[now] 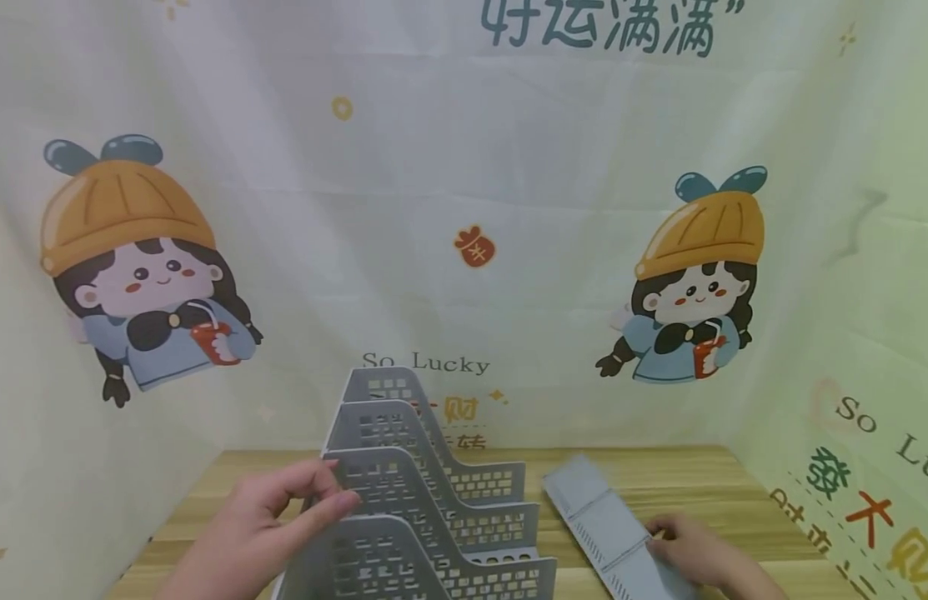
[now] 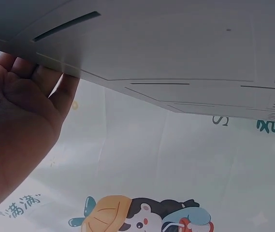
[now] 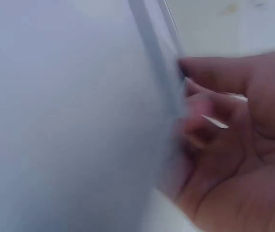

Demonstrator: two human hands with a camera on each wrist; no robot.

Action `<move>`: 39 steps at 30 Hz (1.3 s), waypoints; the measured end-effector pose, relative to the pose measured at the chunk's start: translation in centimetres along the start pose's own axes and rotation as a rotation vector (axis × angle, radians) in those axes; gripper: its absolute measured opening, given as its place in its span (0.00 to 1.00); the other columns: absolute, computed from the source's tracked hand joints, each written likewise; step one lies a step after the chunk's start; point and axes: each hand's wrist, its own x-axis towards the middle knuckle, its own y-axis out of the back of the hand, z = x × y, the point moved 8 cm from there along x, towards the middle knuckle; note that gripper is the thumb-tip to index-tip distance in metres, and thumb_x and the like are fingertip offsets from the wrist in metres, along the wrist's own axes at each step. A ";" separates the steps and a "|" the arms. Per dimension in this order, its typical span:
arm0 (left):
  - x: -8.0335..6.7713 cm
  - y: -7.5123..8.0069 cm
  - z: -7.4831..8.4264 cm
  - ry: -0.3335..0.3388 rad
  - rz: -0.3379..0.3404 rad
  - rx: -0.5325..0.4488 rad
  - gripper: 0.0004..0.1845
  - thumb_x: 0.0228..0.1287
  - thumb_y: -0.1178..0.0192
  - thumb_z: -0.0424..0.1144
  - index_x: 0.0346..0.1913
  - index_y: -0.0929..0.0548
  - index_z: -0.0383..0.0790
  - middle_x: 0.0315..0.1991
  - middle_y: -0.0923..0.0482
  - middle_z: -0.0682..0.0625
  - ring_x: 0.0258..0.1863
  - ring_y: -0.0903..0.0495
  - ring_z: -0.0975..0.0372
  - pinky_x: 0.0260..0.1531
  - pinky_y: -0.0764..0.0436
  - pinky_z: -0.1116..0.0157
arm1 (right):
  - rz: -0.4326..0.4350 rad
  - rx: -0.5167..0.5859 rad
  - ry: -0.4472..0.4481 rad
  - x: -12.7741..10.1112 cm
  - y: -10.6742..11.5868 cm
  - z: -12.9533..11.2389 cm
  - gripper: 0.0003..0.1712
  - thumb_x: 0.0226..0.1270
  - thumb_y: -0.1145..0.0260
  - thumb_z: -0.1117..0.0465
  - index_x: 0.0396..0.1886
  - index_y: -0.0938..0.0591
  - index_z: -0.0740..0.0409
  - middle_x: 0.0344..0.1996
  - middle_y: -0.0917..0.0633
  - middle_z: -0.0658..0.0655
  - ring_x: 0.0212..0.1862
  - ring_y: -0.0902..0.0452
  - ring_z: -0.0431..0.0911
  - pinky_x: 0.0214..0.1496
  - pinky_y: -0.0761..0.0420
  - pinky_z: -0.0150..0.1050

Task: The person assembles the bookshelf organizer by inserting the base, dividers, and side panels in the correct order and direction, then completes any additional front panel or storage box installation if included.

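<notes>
Grey file rack (image 1: 426, 508): mid worktop (image 1: 659, 467), dividers stepping away from the person; left hand (image 1: 272, 521) pinches its left edge. Flat grey panel (image 1: 609, 525): just right, long axis angled away, gripped by right hand (image 1: 696, 550)

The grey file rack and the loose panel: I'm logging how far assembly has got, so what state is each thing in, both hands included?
Grey file rack: upright on the wooden table, four perforated dividers standing in a stepped row.
Loose grey panel: flat on the table right of the rack, apart from it.
Left hand: thumb and fingers pinching a divider's top edge.
Right hand: fingers curled on the panel's near end.
</notes>
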 end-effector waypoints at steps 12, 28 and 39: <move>0.1 -0.2 0.3 -0.048 -0.029 -0.013 0.13 0.79 0.37 0.48 0.35 0.18 0.45 0.36 0.17 0.56 0.72 0.22 0.43 0.62 0.18 0.47 | 0.360 -0.320 0.229 -2.9 1.5 -11.6 0.05 0.79 0.35 0.63 0.47 0.15 0.59 0.33 0.15 0.50 0.33 0.24 0.39 0.33 0.21 0.36; 0.1 0.1 -0.1 -0.049 -0.018 -0.004 0.12 0.79 0.38 0.47 0.35 0.18 0.45 0.36 0.16 0.57 0.72 0.22 0.43 0.57 0.17 0.66 | 0.490 -0.041 0.181 -6.5 3.4 -14.9 0.07 0.69 0.33 0.66 0.43 0.12 0.59 0.18 0.21 0.47 0.21 0.31 0.37 0.27 0.27 0.31; 0.1 0.1 -0.3 -0.047 -0.031 -0.021 0.12 0.80 0.38 0.46 0.37 0.17 0.45 0.40 0.13 0.56 0.72 0.22 0.43 0.62 0.16 0.59 | 0.306 -0.042 0.063 -3.2 -0.6 -13.7 0.04 0.63 0.31 0.67 0.32 0.10 0.58 0.18 0.18 0.50 0.22 0.27 0.44 0.26 0.26 0.36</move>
